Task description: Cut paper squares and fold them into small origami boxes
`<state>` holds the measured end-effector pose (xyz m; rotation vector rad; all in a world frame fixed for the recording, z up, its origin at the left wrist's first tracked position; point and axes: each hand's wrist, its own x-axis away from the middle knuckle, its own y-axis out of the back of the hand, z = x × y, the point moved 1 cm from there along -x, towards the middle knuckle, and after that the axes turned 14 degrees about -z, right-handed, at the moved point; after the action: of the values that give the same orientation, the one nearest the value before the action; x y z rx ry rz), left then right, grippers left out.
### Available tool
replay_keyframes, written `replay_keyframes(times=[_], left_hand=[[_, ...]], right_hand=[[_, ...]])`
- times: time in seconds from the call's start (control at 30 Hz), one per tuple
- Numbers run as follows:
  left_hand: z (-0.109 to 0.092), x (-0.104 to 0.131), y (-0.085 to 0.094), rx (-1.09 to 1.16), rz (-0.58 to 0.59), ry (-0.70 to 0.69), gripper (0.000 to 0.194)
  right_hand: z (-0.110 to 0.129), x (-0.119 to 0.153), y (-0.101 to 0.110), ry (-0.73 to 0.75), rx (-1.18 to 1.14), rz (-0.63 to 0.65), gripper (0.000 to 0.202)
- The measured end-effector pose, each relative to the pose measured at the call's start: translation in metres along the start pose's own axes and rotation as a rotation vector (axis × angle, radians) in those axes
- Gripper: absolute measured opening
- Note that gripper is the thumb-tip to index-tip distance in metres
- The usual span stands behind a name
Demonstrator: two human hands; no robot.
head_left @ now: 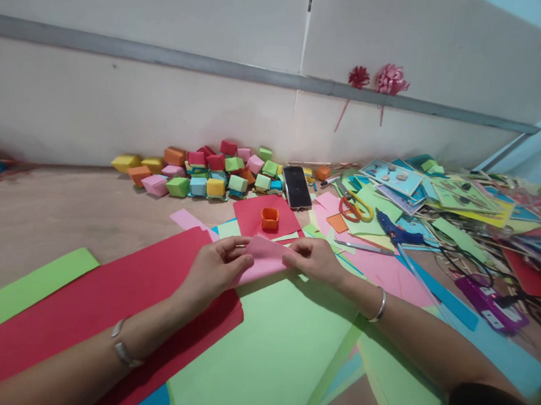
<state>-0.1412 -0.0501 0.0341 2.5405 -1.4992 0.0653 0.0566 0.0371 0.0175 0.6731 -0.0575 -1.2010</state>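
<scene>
A small piece of pink paper (266, 259) is held up between both hands, above a large light green sheet (268, 346). My left hand (216, 267) pinches its left side between thumb and fingers. On the right side, my right hand (315, 260) grips the same paper, thumb in front. Beneath my left forearm lies a long red sheet (152, 280). Just beyond the hands a little orange folded paper box (270, 219) sits on a red square of paper (246, 210).
Many small folded paper boxes (215, 189) are heaped along the wall beside a phone (297, 188). To the right lie scissors (357, 208), a cutter knife (364, 247), a blue glue gun (399, 231) and a purple power strip (491, 305) with cables. Two paper flowers (391, 80) hang on the wall rail.
</scene>
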Motion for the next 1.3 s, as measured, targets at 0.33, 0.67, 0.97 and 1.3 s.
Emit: replay_keyframes(times=[0.33, 0.67, 0.97, 1.3], left_hand=[[-0.005, 0.002, 0.004, -0.170, -0.086, -0.140, 0.036], [-0.006, -0.005, 0.008, -0.170, -0.197, -0.134, 0.026], [-0.005, -0.003, 0.010, -0.167, -0.262, -0.196, 0.025], [0.000, -0.003, 0.005, -0.074, -0.271, -0.245, 0.021]], right_hand=[[0.010, 0.001, 0.005, 0.327, -0.120, -0.087, 0.013], [0.002, -0.007, 0.003, -0.332, -0.575, -0.010, 0.031], [0.011, -0.005, 0.007, -0.231, -0.567, -0.041, 0.028], [0.005, -0.006, 0.002, -0.319, -0.541, -0.220, 0.034]])
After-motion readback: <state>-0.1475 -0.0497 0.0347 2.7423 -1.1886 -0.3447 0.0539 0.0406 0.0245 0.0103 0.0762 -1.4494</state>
